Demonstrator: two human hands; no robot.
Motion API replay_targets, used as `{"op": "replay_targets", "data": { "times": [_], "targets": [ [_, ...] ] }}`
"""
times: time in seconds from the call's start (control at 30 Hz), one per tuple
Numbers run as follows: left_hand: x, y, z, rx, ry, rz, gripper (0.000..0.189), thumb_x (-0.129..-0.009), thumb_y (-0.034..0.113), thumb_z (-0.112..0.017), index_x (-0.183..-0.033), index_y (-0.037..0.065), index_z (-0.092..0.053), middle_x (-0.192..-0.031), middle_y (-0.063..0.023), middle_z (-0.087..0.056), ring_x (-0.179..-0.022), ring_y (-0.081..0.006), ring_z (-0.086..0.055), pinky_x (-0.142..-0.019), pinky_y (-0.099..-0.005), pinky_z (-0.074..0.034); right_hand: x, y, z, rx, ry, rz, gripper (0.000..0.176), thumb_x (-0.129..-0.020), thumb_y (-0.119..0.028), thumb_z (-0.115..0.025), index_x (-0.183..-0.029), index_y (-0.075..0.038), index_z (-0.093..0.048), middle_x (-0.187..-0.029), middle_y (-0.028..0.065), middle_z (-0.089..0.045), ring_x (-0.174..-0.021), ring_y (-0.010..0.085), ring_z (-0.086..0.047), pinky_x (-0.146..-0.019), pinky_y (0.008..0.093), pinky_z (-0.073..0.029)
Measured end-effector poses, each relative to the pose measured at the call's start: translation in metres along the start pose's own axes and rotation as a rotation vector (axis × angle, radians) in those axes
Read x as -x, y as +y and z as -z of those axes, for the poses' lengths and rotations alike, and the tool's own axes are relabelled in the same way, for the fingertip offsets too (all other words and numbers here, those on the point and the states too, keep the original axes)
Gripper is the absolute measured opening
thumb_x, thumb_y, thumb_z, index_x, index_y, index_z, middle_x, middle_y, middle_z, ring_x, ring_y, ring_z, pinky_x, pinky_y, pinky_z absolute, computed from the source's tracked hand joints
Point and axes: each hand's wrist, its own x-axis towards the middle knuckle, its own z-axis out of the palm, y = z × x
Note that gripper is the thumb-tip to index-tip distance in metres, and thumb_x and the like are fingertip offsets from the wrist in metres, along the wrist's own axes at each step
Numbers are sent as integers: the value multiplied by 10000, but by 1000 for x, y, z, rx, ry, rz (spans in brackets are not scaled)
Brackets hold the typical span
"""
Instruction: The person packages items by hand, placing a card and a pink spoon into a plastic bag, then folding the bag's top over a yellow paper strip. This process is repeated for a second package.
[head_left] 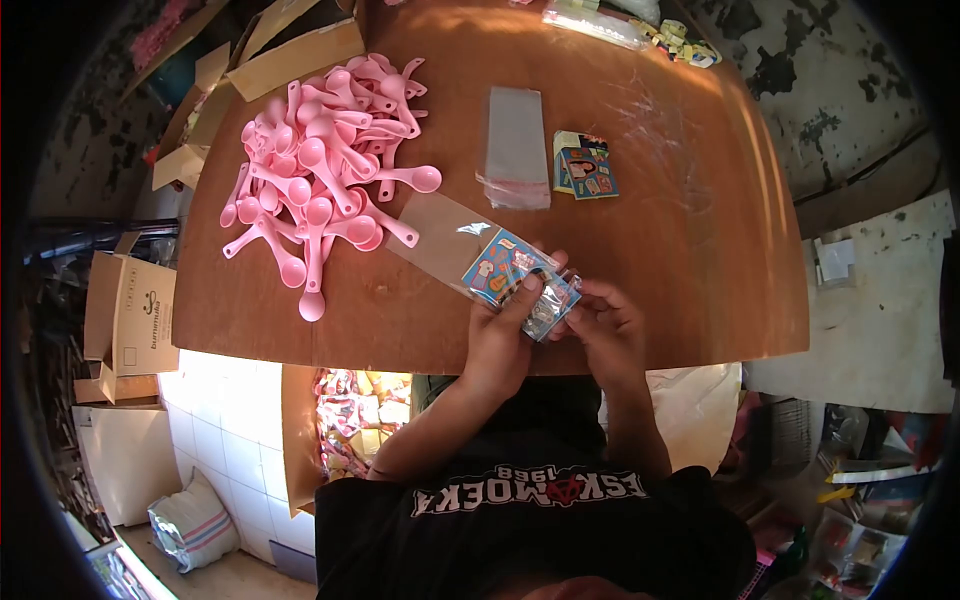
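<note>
At the frame's centre, the left hand (497, 348) and right hand (611, 335) both have fingers closed on a clear bag (432, 232) with a printed card (497, 262) (apparently inside), which might crease or tear if tugged unevenly.

Both hands (500, 350) holding a clear packet (462, 247), pink spoons (318, 152) heaped, probably stacked sleeves (516, 140)

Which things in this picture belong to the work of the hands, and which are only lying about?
Seem to belong to the job:
clear bag with printed card, held between left hand and right hand
stack of clear bags
small pile of cards
pink spoons, probably, heaped on the same table

Seem just lying about:
open carton, left of the table
striped sack on the floor
</note>
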Motion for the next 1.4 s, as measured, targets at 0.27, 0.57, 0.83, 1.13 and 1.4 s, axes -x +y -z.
{"op": "replay_targets", "data": {
  "times": [0.27, 0.57, 0.83, 1.13, 1.4],
  "targets": [
    [4, -7, -7, -20, -52, 44, 393, -913, 82, -499, -1290, 15, -411, -1311, -135, -481, -1195, -238, -478, -1010, -384, -383, -1, 8, -9, 231, 156, 223, 266, -815, 94, -574, -1073, 34, -549, -1041, 122, -611, -963, 155, -600, -866, 278, -477],
    [7, -16, -4, -47, -2, 87, 353, -906, 126, -528, -1244, 60, -451, -1124, -50, -546, -1089, -165, -509, -949, -348, -392, -3, -6, -25, 394, 209, 239, 380, -825, 75, -584, -1185, 28, -472, -990, 132, -629, -933, 151, -609, -797, 253, -480],
    [1, -8, -8, 140, -80, -56, 484, -940, 149, -499, -1364, 42, -293, -1302, -140, -475, -1235, -243, -446, -1020, -363, -367, 1, -7, -17, 323, 240, 167, 366, -851, 25, -575, -1204, 7, -476, -968, 102, -630, -901, 112, -595, -760, 237, -477],
    [-9, 0, -10, 31, -12, -149, 411, -971, 159, -397, -1348, 31, -298, -1342, -200, -429, -1246, -319, -434, -996, -451, -409, 7, -4, -14, 152, 132, 74, 335, -875, 14, -556, -1202, 46, -495, -1021, 115, -609, -870, 113, -582, -722, 230, -479],
    [-7, -1, -14, -6, -26, -76, 429, -960, 177, -426, -1344, 29, -303, -1342, -210, -431, -1238, -331, -441, -981, -436, -424, 5, 1, -19, 79, 213, -108, 201, -842, -17, -613, -1024, 45, -558, -833, 92, -641, -631, 126, -610, -562, 249, -517]
  ]
}}
